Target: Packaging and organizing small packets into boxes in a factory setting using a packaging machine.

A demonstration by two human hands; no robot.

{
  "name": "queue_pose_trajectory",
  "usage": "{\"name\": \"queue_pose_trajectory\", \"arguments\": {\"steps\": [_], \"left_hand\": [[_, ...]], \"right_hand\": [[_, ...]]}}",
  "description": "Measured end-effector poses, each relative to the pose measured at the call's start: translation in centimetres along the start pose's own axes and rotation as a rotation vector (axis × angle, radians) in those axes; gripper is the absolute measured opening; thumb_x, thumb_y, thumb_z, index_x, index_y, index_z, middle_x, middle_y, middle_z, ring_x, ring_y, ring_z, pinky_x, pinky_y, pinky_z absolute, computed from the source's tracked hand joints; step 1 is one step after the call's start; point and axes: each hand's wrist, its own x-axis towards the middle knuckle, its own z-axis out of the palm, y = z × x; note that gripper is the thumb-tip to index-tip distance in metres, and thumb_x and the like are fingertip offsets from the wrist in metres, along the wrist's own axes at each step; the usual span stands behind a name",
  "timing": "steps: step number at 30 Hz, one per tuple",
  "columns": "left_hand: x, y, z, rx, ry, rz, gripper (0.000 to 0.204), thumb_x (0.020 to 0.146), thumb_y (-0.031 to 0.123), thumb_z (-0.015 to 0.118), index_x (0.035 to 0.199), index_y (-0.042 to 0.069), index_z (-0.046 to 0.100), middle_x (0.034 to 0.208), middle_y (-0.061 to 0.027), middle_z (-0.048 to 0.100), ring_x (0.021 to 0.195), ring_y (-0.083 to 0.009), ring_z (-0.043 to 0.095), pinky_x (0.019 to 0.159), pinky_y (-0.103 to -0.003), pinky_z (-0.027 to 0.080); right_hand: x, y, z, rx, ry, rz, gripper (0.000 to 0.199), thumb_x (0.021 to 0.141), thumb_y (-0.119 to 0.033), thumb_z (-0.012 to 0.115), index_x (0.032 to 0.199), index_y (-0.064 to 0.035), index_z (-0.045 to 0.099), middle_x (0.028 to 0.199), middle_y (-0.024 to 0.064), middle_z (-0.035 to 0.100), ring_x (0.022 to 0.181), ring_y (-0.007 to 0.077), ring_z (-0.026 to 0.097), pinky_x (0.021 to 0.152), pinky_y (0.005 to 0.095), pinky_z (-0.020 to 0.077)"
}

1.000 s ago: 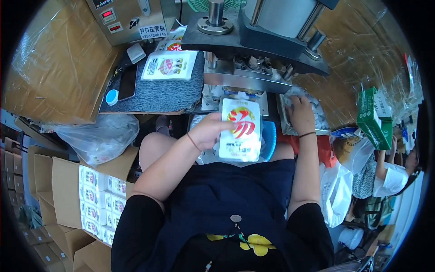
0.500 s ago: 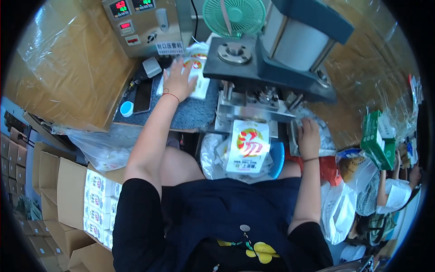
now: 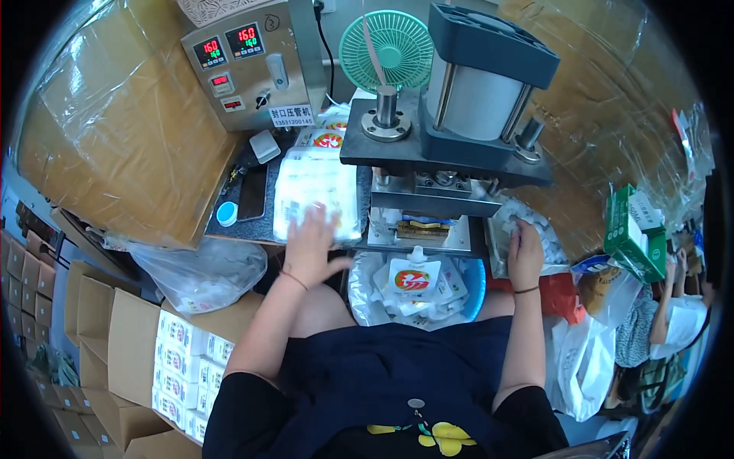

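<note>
My left hand point(image 3: 310, 243), partly blurred, has its fingers spread at the near edge of a stack of white flat pouches point(image 3: 315, 183) on the grey mat. My right hand point(image 3: 526, 256) is beside a tray of small clear plastic pieces point(image 3: 539, 222); its fingers are drawn together, and what they hold, if anything, cannot be made out. Between my hands stands a heat-sealing press point(image 3: 447, 164) with a metal lower plate point(image 3: 459, 239). Below it, a white spouted pouch with a red and yellow print point(image 3: 414, 279) tops the pile in a blue basin point(image 3: 479, 294).
A control box point(image 3: 252, 65) with red and green displays stands back left, next to a green fan point(image 3: 388, 52). A phone point(image 3: 252, 195) and blue cap point(image 3: 227, 213) lie on the mat. An open carton of packs point(image 3: 180, 367) is lower left; a green box point(image 3: 638, 233) stands right.
My left hand has drawn back toward me across the mat, and white pouches now cover the printed ones there. The spouted pouch has dropped from the press front into the basin.
</note>
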Motion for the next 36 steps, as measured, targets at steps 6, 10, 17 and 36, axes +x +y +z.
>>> {"name": "queue_pose_trajectory", "arguments": {"steps": [6,10,17,36], "left_hand": [[-2.9,4.2,0.9,-0.945,0.253,-0.149,0.028,0.094,0.014,0.063,0.118,0.0,0.064,0.095,-0.0137,0.069,0.092,-0.0237,0.067,0.084,-0.035,0.052],[-2.5,7.7,-0.1,-1.202,-0.192,-0.159,0.021,0.093,0.017,0.072,0.098,-0.004,0.07,0.089,-0.0023,0.071,0.08,-0.0054,0.061,0.07,-0.023,0.05],[-3.2,13.5,-1.6,-1.61,-0.29,-0.191,0.03,0.096,0.026,0.068,0.099,-0.004,0.072,0.085,-0.0014,0.071,0.076,-0.0045,0.059,0.07,-0.023,0.049],[3.8,11.7,1.5,-2.087,-0.644,-0.379,0.038,0.09,0.003,0.066,0.125,-0.006,0.057,0.116,-0.0161,0.068,0.101,-0.0223,0.07,0.091,-0.036,0.057]], "right_hand": [[-0.7,-5.4,-2.5,0.409,-0.053,-0.018,0.016,0.096,-0.011,0.053,0.104,-0.0008,0.062,0.096,0.0169,0.063,0.092,0.0333,0.061,0.082,0.0395,0.0473],[0.7,-11.6,-3.5,0.566,-0.369,-0.35,0.015,0.096,-0.012,0.055,0.099,-0.0004,0.063,0.093,0.0126,0.063,0.086,0.0277,0.06,0.079,0.0357,0.0472],[2.5,-13.9,-4.2,0.58,-0.35,-0.43,0.015,0.091,-0.014,0.065,0.101,-0.0039,0.067,0.086,0.0095,0.066,0.083,0.0274,0.06,0.078,0.0363,0.0489],[2.3,0.5,1.1,-0.09,-0.391,0.037,0.02,0.085,-0.004,0.06,0.104,-0.0094,0.064,0.106,0.0165,0.059,0.093,0.0396,0.063,0.078,0.0464,0.0523]]}}
